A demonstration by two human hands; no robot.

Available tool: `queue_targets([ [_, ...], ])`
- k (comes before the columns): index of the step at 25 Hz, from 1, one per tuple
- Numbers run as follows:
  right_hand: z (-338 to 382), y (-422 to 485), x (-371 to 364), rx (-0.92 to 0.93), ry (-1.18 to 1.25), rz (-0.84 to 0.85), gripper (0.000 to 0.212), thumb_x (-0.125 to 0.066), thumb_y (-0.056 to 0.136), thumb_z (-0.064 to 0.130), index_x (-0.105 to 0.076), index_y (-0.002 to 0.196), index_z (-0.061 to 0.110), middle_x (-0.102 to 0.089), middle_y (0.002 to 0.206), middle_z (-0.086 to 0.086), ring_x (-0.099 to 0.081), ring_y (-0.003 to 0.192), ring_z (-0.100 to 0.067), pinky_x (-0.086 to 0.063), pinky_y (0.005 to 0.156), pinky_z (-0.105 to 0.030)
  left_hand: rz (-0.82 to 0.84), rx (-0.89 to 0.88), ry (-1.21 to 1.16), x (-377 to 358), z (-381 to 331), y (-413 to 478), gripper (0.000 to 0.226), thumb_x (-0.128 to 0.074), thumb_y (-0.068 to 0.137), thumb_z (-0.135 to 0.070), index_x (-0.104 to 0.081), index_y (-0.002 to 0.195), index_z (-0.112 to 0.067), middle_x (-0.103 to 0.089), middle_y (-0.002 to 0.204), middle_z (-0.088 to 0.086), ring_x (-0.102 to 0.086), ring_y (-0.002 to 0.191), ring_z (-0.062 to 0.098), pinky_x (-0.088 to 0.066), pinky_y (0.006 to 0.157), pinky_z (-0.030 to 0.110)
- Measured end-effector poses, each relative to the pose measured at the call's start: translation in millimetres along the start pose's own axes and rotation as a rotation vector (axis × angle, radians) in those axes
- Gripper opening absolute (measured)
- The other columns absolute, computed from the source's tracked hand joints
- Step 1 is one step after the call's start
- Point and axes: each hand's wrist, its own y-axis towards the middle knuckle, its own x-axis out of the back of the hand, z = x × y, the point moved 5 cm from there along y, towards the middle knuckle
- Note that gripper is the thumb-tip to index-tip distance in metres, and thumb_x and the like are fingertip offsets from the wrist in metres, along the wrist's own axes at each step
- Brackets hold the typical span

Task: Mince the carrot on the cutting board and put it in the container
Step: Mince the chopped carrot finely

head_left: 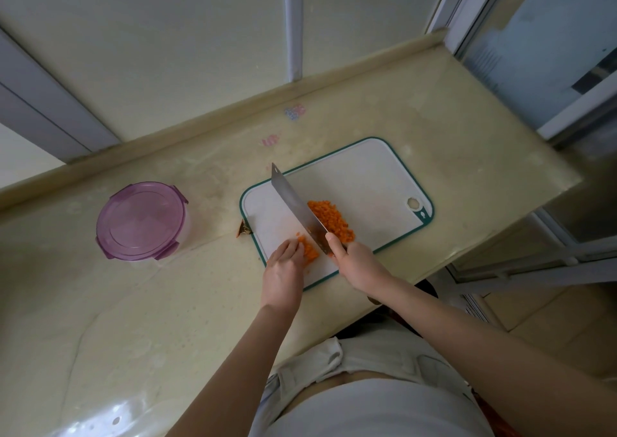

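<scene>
A white cutting board [367, 183] with a teal rim lies on the beige counter. A pile of minced carrot [330, 218] sits on it, right of the cleaver blade [293, 203]. My right hand [354, 259] grips the cleaver's handle, blade edge down on the board. Left of the blade lies a smaller clump of carrot pieces [310, 249], and my left hand [283, 263] rests on it with curled fingers holding it in place. The round container [142, 221] with a purple clip lid stands shut at the left.
A carrot stub [243, 229] lies on the counter just off the board's left edge. The counter's front edge runs close below the board. A wall and window frames rise behind. A white rounded object [100, 416] shows at the bottom left.
</scene>
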Motion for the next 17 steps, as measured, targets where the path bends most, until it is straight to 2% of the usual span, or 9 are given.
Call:
queue_targets([
  [4, 4.9, -6.4, 6.8, -0.001, 0.032, 0.005, 0.062, -0.028, 0.096, 0.058, -0.046, 0.065, 0.006, -0.04, 0.051, -0.003, -0.037, 0.043, -0.017, -0.034, 0.052, -0.03, -0.062, 0.027, -0.07, 13.4, -1.3, 1.1, 0.038, -0.078, 0.071, -0.003, -0.067, 0.107, 0.0, -0.069, 0.103, 0.014, -0.066, 0.096, 0.03, -0.055, 0.083, 0.04],
  [7, 9.8, -14.9, 11.0, -0.006, 0.055, 0.021, 0.059, -0.028, 0.096, 0.057, -0.045, 0.07, 0.007, -0.037, 0.051, -0.001, -0.033, 0.041, -0.013, -0.028, 0.045, -0.027, -0.092, 0.058, 0.001, 17.6, -1.3, 0.2, 0.037, -0.076, 0.073, -0.002, -0.066, 0.109, -0.002, -0.067, 0.107, 0.015, -0.063, 0.102, 0.033, -0.047, 0.091, 0.048],
  [9, 11.4, -20.7, 12.3, -0.004, 0.052, 0.038, 0.058, -0.028, 0.097, 0.056, -0.044, 0.07, 0.008, -0.035, 0.05, 0.0, -0.03, 0.038, -0.01, -0.026, 0.043, -0.024, -0.112, 0.088, 0.016, 18.4, -0.3, -0.4, 0.037, -0.076, 0.073, -0.003, -0.066, 0.108, -0.002, -0.066, 0.107, 0.015, -0.062, 0.103, 0.034, -0.046, 0.092, 0.049],
  [14, 8.5, -31.7, 8.1, -0.017, 0.032, 0.056, 0.058, -0.029, 0.099, 0.052, -0.043, 0.065, 0.008, -0.037, 0.05, 0.0, -0.031, 0.037, -0.007, -0.025, 0.039, -0.016, -0.079, 0.098, -0.101, 12.1, 5.1, 1.5, 0.024, -0.074, 0.074, -0.001, -0.071, 0.098, -0.001, -0.069, 0.098, 0.013, -0.064, 0.088, 0.032, -0.054, 0.078, 0.038],
  [17, 4.6, -33.1, 2.9, -0.022, 0.005, 0.055, 0.059, -0.03, 0.098, 0.052, -0.039, 0.058, 0.01, -0.039, 0.051, -0.002, -0.036, 0.045, -0.014, -0.033, 0.05, -0.026, -0.095, 0.05, -0.097, 13.6, 3.2, 2.3, 0.02, -0.078, 0.066, 0.002, -0.072, 0.084, -0.004, -0.07, 0.086, 0.009, -0.065, 0.075, 0.026, -0.055, 0.065, 0.028],
])
